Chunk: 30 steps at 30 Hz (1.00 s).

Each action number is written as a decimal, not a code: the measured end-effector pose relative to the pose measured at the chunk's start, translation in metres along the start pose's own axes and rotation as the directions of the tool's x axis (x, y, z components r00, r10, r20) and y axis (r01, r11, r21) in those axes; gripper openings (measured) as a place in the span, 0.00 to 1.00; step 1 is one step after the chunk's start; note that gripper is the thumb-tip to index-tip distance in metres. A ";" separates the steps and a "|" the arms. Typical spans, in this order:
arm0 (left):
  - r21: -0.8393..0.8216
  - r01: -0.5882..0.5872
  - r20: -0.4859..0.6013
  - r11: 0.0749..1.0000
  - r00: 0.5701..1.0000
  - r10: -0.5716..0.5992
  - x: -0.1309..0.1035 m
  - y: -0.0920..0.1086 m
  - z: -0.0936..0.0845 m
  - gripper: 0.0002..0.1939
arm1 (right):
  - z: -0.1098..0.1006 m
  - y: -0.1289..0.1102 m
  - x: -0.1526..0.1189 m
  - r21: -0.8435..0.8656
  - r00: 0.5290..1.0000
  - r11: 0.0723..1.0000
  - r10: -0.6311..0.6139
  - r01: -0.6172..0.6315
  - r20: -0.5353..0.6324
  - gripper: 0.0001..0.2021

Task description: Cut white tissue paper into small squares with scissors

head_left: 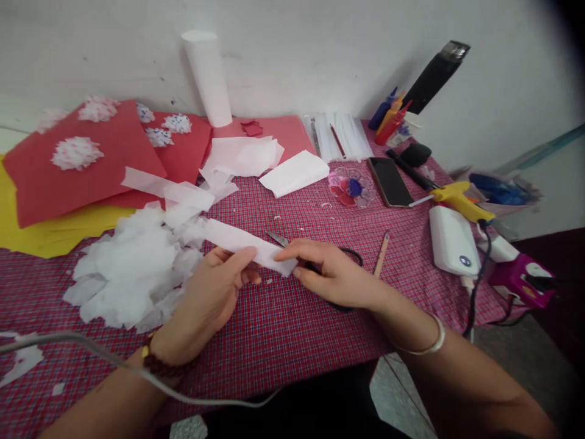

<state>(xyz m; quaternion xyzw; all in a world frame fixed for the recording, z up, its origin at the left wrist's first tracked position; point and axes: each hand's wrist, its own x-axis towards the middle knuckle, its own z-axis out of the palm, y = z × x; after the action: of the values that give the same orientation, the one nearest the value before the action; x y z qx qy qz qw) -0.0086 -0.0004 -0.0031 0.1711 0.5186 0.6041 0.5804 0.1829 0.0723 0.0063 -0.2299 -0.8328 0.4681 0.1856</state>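
A narrow strip of white paper (pixel 262 249) slants between my two hands above the checked cloth. My left hand (pixel 214 283) pinches the strip near its middle, thumb on top. At the strip's right end, the thumb and fingers of my right hand (pixel 324 271) close on its edge. Scissors (pixel 278 239) lie on the cloth, partly hidden by my right hand, with one black handle loop showing beyond it. Left of my left hand is a heap of white paper pieces (pixel 132 268), with loose strips (pixel 150 182) on top.
Red sheets (pixel 82 183) with paper puffs lie at the left over yellow paper (pixel 68 231). A white roll (pixel 208 79) stands at the wall. At the right are a phone (pixel 390 182), glue gun (pixel 461 198) and power bank (pixel 453 239). A cable (pixel 150 381) crosses in front.
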 end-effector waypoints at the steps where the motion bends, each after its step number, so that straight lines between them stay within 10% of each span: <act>1: -0.003 -0.015 -0.035 1.000 0.999 0.015 0.001 0.003 -0.001 0.05 | 0.000 -0.001 -0.004 -0.109 1.000 0.994 0.001 -0.004 -0.023 0.18; 7: -0.143 -0.096 -0.143 0.985 0.987 0.076 0.008 0.012 -0.005 0.07 | -0.002 0.008 -0.051 -0.559 0.983 0.813 0.083 -0.163 -0.166 0.21; 15: -0.288 -0.103 -0.104 0.952 0.992 0.076 0.008 0.021 -0.006 0.13 | -0.004 0.011 -0.066 -0.608 0.954 0.738 0.185 -0.293 -0.234 0.24; 18: -0.255 -0.090 -0.121 0.963 0.991 0.060 0.009 0.028 -0.009 0.10 | -0.019 0.009 -0.058 -0.394 0.934 0.851 0.279 -0.348 -0.224 0.24; 21: -0.222 -0.102 -0.155 0.970 0.985 0.069 0.010 0.035 -0.011 0.08 | -0.030 0.008 -0.062 0.171 0.890 0.890 0.443 -0.423 -0.108 0.22; 25: -0.245 -0.148 -0.173 0.958 0.979 0.107 0.011 0.040 -0.012 0.09 | -0.015 0.008 -0.083 0.741 0.849 0.471 0.461 -0.479 0.256 0.32; 30: -0.280 -0.199 -0.211 0.939 0.967 0.142 0.015 0.038 -0.013 0.11 | 0.034 0.008 -0.110 0.870 0.881 0.142 0.094 -0.472 0.463 0.41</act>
<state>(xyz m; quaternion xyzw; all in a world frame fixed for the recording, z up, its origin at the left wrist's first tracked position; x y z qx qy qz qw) -0.0436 0.0153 0.0172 0.0683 0.4565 0.7372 0.4934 0.2574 -0.0093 -0.0281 -0.1426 -0.3076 0.9384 0.0664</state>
